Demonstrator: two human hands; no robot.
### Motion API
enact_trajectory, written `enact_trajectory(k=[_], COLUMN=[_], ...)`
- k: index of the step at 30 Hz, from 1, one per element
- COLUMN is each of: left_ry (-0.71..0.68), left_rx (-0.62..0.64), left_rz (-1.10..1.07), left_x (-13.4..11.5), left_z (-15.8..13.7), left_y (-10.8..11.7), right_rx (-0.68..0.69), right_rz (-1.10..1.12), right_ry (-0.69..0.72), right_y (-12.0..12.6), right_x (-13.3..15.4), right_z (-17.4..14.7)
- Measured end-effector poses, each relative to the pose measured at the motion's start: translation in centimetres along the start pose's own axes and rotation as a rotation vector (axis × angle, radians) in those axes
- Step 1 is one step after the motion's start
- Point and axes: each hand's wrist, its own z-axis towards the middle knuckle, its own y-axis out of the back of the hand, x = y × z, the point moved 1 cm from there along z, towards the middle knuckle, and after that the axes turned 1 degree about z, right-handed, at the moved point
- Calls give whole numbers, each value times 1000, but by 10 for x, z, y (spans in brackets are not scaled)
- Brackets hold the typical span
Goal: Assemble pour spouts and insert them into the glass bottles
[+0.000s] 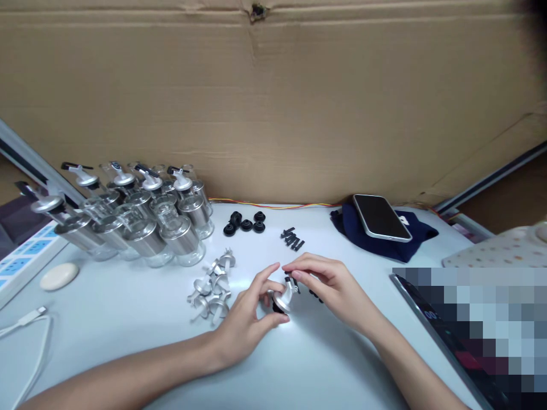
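Near the middle of the table, my left hand (245, 316) is closed around a silver pour spout (282, 299), thumb below and fingers behind it. A black stopper (280, 308) shows at the spout's base. My right hand (337, 285) pinches a small black flap (296, 282) at the spout's tip; the fingertips partly hide where the two meet. Left of my hands lie several loose metal spouts (219, 282). Several black rubber stoppers (247, 225) sit farther back, and a small heap of black flaps (293, 239) lies behind my right hand. A few more dark pieces (316, 296) show beneath that hand.
Glass bottles with steel bands (147, 242) crowd the back left, several topped with spouts. A white oval object (59, 276), a cable (32, 316) and a power strip (29, 256) lie left. At right are a phone (382, 217) on dark cloth (342, 225) and a partly blurred-out device (440, 330). Cardboard (273, 114) stands behind.
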Motion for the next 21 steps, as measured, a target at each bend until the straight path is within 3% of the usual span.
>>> enact_trajectory(k=[5, 14, 21], left_ry=[14, 24, -81], left_rx=[-15, -55, -70], left_rz=[45, 69, 80], left_x=[-2, -3, -3], left_z=[1, 2, 0], left_y=[1, 2, 3], right_rx=[-50, -25, -55], right_rz=[24, 13, 98], right_ry=[-84, 9, -60], right_y=[0, -2, -5], right_x=[3, 5, 6], right_z=[-1, -1, 0])
